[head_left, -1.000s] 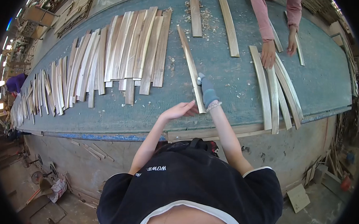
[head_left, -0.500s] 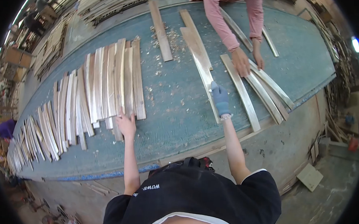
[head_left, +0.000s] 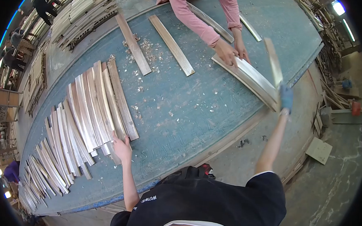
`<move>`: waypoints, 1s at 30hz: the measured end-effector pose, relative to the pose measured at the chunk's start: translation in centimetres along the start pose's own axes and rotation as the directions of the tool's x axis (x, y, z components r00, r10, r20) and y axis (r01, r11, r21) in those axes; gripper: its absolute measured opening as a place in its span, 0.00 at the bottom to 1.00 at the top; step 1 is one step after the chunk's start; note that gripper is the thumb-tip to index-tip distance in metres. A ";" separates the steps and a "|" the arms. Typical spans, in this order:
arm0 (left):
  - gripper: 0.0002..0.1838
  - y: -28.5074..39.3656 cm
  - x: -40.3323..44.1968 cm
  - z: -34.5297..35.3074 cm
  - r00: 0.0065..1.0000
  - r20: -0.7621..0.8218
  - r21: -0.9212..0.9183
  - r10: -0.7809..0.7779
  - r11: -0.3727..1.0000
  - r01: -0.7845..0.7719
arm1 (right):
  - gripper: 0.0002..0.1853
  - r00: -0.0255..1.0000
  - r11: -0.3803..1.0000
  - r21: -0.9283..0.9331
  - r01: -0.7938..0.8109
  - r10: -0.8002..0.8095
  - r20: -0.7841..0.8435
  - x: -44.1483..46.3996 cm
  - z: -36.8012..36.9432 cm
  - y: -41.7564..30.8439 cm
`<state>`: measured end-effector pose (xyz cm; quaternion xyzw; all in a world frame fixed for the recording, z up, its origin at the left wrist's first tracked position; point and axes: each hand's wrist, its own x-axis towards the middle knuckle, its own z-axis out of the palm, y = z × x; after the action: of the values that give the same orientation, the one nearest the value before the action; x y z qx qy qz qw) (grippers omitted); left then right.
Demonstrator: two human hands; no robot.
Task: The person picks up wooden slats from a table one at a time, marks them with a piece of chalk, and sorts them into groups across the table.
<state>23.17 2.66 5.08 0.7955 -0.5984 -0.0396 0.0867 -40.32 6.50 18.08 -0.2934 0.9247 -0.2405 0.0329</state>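
My bare left hand is at the near end of a row of wooden strips, its thumb and a finger either side of a strip's end. On the right, my right hand, in a blue-grey glove, is closed on a wooden strip that is raised and blurred. Beside it, a co-worker's two hands touch a small stack of strips lying aslant near the table edge.
The green table also bears separate strips towards the far side and scattered wood shavings. The co-worker's pink sleeves reach in from the far edge. Stacked wood stands beyond the table at the upper left.
My right hand has swung right with a strip, past the co-worker's hands. My left hand moved from near the right hand to the row's end. The view has turned, shifting the table.
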 end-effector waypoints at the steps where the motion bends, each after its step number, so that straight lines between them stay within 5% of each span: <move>1: 0.32 0.7 -0.1 -1.5 0.983 0.173 -0.171 -0.066 0.981 0.096 | 0.25 0.960 0.944 -0.198 0.263 -0.277 -0.044 3.4 -1.2 -0.5; 2: 0.29 1.3 -0.3 -2.2 0.932 0.350 -0.317 -0.099 0.923 0.217 | 0.26 0.986 0.978 -0.136 0.157 -0.148 0.074 8.0 -2.3 -1.8; 3: 0.29 1.2 -0.3 -1.5 0.929 0.357 -0.314 -0.101 0.923 0.221 | 0.26 0.975 0.941 -0.256 0.221 -0.214 0.056 12.6 -2.5 -2.1; 5: 0.26 0.4 -0.8 0.2 0.923 0.380 -0.612 0.059 0.764 0.203 | 0.26 0.976 0.916 -0.337 0.216 -0.194 0.097 16.4 -4.3 -2.3; 8: 0.26 2.9 -1.6 -0.6 0.958 0.285 -0.641 0.026 0.749 0.171 | 0.25 0.966 0.919 -0.300 0.257 -0.237 0.100 17.1 -3.5 -2.9; 10: 0.28 4.9 -1.6 -2.3 0.907 0.421 -0.718 -0.005 0.609 0.336 | 0.24 0.943 0.909 -0.255 0.328 -0.300 0.144 16.7 -0.1 -5.1; 14: 0.21 3.8 -1.8 2.0 0.873 0.484 -0.852 0.060 0.259 0.455 | 0.18 0.878 0.918 -0.090 0.385 -0.335 0.342 9.2 6.4 -8.5; 15: 0.22 6.3 -2.0 -1.5 0.784 0.619 -0.783 0.037 -0.040 0.620 | 0.14 0.807 0.861 0.016 0.508 -0.483 0.339 5.7 8.2 -8.6; 17: 0.24 6.7 -2.3 -2.5 0.730 0.662 -0.656 0.169 -0.342 0.673 | 0.14 0.659 0.755 0.310 0.577 -0.655 0.368 -1.3 11.1 -8.9; 18: 0.22 7.3 -2.4 -3.4 0.663 0.742 -0.573 0.098 -0.421 0.704 | 0.14 0.665 0.826 0.335 0.453 -0.563 0.490 -5.5 11.8 -10.3; 20: 0.20 6.7 -2.8 -3.4 0.579 0.814 -0.486 0.034 -0.505 0.713 | 0.16 0.510 0.779 0.474 0.411 -0.627 0.589 -12.1 12.0 -12.5; 22: 0.16 4.2 -3.7 -0.8 0.670 0.538 -0.110 0.512 -0.745 0.658 | 0.17 0.440 0.797 0.520 0.308 -0.604 0.665 -17.7 13.3 -13.8; 23: 0.16 4.0 -4.1 -1.3 0.672 0.538 -0.111 0.508 -0.749 0.654 | 0.17 0.398 0.781 0.585 0.218 -0.618 0.678 -19.7 15.7 -13.2; 25: 0.15 4.2 -4.6 -2.4 0.600 0.589 0.200 0.542 -0.817 0.541 | 0.18 0.339 0.759 0.650 0.031 -0.620 0.708 -24.0 18.5 -13.3; 29: 0.17 4.1 -6.3 -2.9 0.617 0.560 0.135 0.553 -0.796 0.590 | 0.19 0.217 0.705 0.658 -0.266 -0.621 0.753 -31.7 17.5 -18.4; 30: 0.19 4.4 -6.9 -3.7 0.627 0.653 -0.156 0.424 -0.735 0.660 | 0.19 0.164 0.719 0.569 -0.400 -0.554 0.816 -32.8 17.5 -19.2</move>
<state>17.67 8.42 9.28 0.2474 0.1329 -0.8059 0.5212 0.47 3.69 8.96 -0.3920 0.4894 -0.3158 0.7121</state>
